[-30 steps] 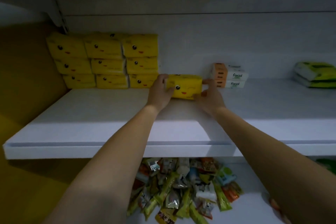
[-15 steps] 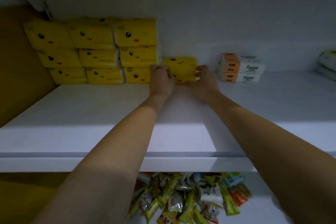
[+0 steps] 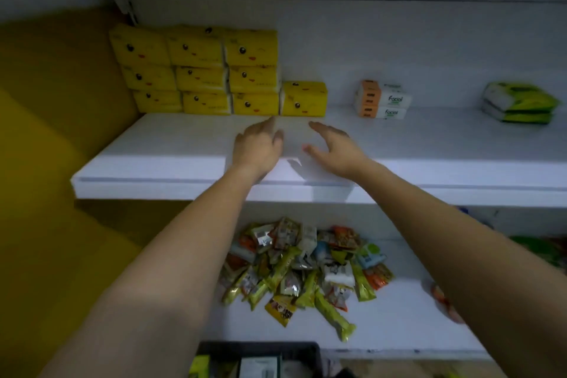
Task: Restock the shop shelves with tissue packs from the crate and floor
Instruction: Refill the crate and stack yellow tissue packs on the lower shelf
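We're at a white shelf (image 3: 159,144) in a dim shop corner, with a yellow wall (image 3: 46,132) on the left and snack packets (image 3: 303,267) piled on the lower shelf (image 3: 399,325). The yellow tissue pack (image 3: 303,99) sits at the back, touching the right end of the yellow stack (image 3: 199,70), long axis running left-right, cartoon face toward us. Left hand (image 3: 257,147) and right hand (image 3: 334,149) hover just in front, each grip released, probably clear of the shelf, though it's blurry.
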